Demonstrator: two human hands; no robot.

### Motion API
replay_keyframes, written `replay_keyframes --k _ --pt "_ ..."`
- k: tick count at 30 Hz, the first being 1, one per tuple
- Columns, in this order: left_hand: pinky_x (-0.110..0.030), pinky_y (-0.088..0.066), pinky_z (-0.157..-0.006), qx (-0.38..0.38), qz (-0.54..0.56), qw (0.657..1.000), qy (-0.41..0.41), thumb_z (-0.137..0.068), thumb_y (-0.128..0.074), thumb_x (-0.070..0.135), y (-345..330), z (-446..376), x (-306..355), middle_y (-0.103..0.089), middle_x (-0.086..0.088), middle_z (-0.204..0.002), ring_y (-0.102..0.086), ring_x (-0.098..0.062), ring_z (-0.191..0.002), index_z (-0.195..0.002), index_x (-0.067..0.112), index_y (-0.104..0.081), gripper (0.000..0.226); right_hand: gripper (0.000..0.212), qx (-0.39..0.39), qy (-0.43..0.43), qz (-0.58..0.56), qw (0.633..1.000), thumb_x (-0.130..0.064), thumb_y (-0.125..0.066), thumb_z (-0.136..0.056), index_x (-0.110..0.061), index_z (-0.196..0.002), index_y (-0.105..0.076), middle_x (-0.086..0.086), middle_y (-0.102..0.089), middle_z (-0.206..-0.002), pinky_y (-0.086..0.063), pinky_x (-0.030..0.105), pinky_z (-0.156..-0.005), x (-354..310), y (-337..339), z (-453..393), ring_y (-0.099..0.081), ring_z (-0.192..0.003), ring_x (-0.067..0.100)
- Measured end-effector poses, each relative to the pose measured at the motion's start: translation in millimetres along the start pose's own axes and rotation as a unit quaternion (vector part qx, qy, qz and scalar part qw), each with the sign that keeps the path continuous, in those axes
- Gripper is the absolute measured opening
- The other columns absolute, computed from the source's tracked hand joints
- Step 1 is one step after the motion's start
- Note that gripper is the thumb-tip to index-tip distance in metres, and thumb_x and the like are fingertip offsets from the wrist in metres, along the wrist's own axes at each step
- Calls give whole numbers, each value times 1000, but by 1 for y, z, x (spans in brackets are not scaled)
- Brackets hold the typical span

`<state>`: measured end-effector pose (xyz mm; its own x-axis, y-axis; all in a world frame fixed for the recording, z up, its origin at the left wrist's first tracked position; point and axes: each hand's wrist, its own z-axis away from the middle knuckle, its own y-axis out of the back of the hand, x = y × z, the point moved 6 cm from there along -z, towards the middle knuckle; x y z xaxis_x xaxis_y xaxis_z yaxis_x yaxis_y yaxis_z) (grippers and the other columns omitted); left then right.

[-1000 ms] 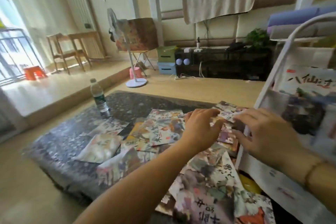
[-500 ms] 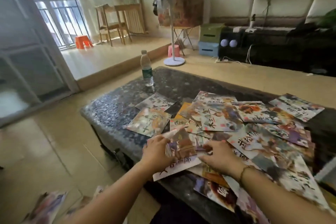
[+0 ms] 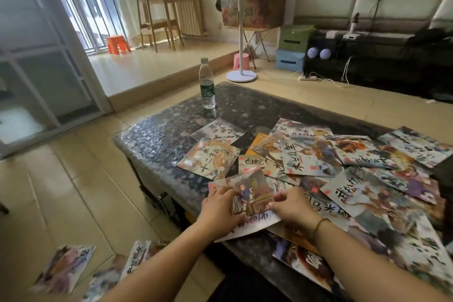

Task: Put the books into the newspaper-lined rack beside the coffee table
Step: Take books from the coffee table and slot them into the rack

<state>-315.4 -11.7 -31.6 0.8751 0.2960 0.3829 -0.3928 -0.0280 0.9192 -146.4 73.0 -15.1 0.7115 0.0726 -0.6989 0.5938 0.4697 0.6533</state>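
Spreading across most of the view, the dark speckled table [image 3: 171,130] carries a loose fan of thin picture books [image 3: 355,167], overlapping from the centre out to three o'clock; I judge they lie that way simply because nobody has squared them up. A water bottle [image 3: 207,83] stands upright at twelve o'clock on the table, well apart from the heap. More books lie on the floor [image 3: 63,268] at seven o'clock. The newspaper-lined rack is out of sight, so I cannot place it from here.

Nearest me, at six o'clock on the table's edge, lies the book I am working on [image 3: 250,201], its near corner overhanging slightly, which should let my fingers get under it. My left hand [image 3: 218,206] has its grip on the book's nine o'clock edge, fingers curled over the cover. My right hand [image 3: 291,206] pinches the three o'clock edge, fingers bent down, wrist with a thin bracelet resting low over the neighbouring books. Both forearms reach in from five and seven o'clock, converging. My guess is that I take it two-handed so a floppy cover lifts flat without dragging its neighbours.
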Motion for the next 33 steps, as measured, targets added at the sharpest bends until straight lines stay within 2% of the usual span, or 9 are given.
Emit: replay_keyframes --k 4,7,11,13,15,23,28,31,33 --pt "-43 -24 -119 81 75 994 0 -77 -73 57 7 4 -1 -29 8 -152 -23 -19 -141 -148 28 -33 86 13 35 21 -23 999 -12 -74 -82 -18 -86 -63 -2 -64 -80 -48 23 -71 4 14 6 -62 -81 15" --pt "-40 -32 -114 196 252 947 43 -80 -75 46 23 9 0 -35 11 -137 -32 -11 -133 -148 23 -31 84 15 113 33 -100 988 -8 -72 -84 -18 -90 -62 3 -68 -87 -51 27 -73 7 51 19 -64 -84 17" --pt "-34 -60 -67 35 519 853 36 -96 -58 29 14 0 38 -69 -16 -104 -72 -21 -83 -111 14 -60 22 10 159 26 -216 963 -4 -69 -86 -7 -95 -65 9 -70 -87 -52 30 -64 23 103 39 -67 -82 22" --pt "-28 -56 -50 -28 586 810 25 -101 -50 15 10 1 66 -70 -16 -79 -71 -24 -61 -97 2 -57 15 10 163 26 -238 957 -2 -68 -87 -5 -96 -65 11 -71 -85 -48 26 -58 34 122 49 -67 -77 23" --pt "-26 -54 -45 -54 617 785 16 -101 -48 10 9 4 93 -70 -19 -75 -69 -23 -55 -93 1 -56 15 8 172 24 -252 952 -1 -68 -86 -5 -92 -65 13 -71 -80 -47 26 -56 46 139 60 -65 -70 22" --pt "-28 -58 -57 -80 591 802 -10 -100 -48 11 1 11 165 -71 -17 -73 -72 -25 -67 -95 -1 -51 14 12 142 -4 -230 963 -2 -70 -85 -6 -94 -63 15 -72 -84 -49 30 -51 90 193 98 -64 -58 20" --pt "-31 -58 -60 -120 567 814 -40 -99 -49 13 0 17 211 -72 -24 -79 -72 -28 -68 -90 3 -50 14 26 192 33 -216 957 -14 -74 -83 -10 -107 -64 13 -73 -93 -56 36 -60 95 260 133 -71 -74 22" --pt "-31 -58 -59 -149 537 827 -74 -101 -48 11 -8 21 250 -71 -28 -81 -72 -31 -70 -90 0 -49 15 27 235 80 -202 947 -22 -74 -83 -24 -108 -63 1 -74 -97 -58 32 -65 92 313 169 -71 -84 19" --pt "-34 -59 -58 -161 531 827 -93 -100 -47 7 -12 25 279 -69 -31 -80 -72 -33 -69 -90 -4 -49 15 28 260 106 -120 952 -23 -74 -83 -29 -107 -62 -3 -70 -97 -56 18 -68 89 342 195 -68 -86 14"
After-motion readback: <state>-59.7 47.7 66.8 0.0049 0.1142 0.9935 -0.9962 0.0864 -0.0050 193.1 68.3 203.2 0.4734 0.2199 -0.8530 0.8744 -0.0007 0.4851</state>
